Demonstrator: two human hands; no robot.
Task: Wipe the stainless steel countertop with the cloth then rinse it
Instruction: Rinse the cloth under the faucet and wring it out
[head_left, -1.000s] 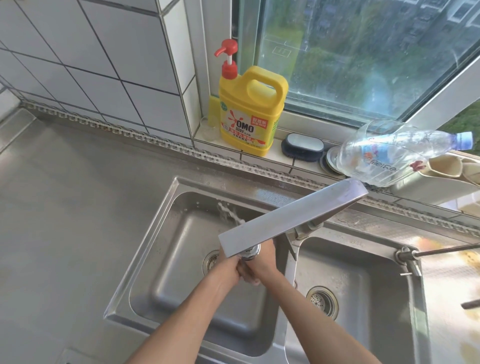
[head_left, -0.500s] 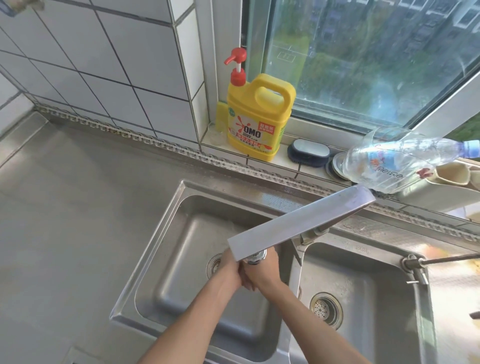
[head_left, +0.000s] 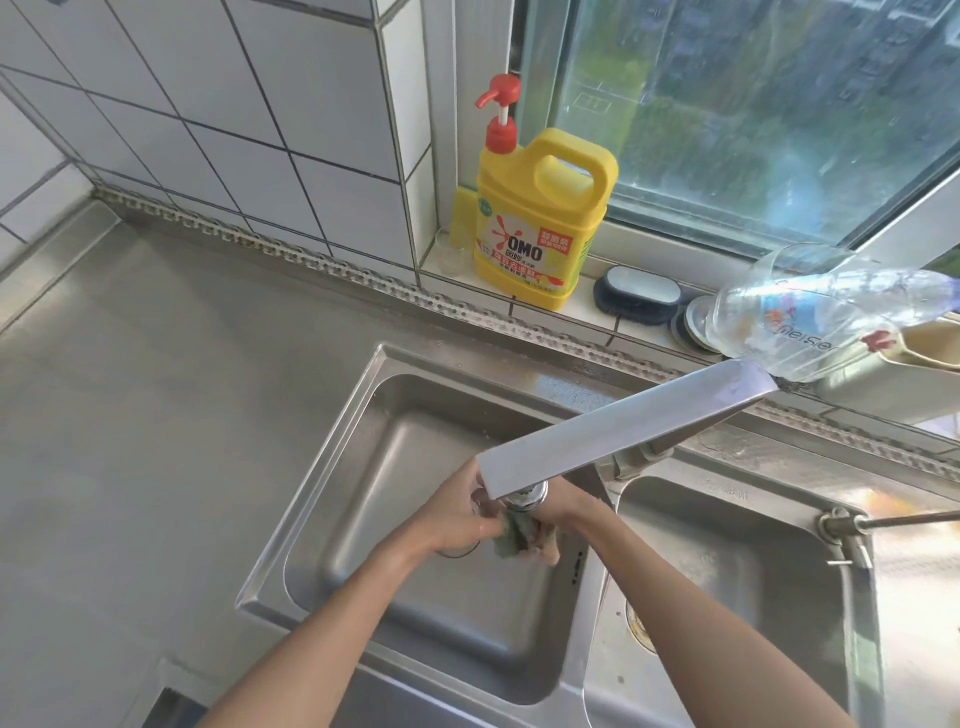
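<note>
Cloth (head_left: 511, 535), greenish and bunched, sits under the faucet spout (head_left: 524, 500) over the left sink basin (head_left: 395, 441). Left hand (head_left: 457, 519) and right hand (head_left: 558, 525) both grip it, fingers apparently curled round it, though the spout partly hides them.

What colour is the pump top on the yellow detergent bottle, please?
Red; the pump shows clearly in the head view.

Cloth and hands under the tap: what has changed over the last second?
The hands have parted a little: the left hand and right hand were pressed together hiding the cloth, which now shows greenish between them, gripped by both. They stay under the tap over the left basin. The detergent jug and plastic bottle on the sill have not moved.
</note>
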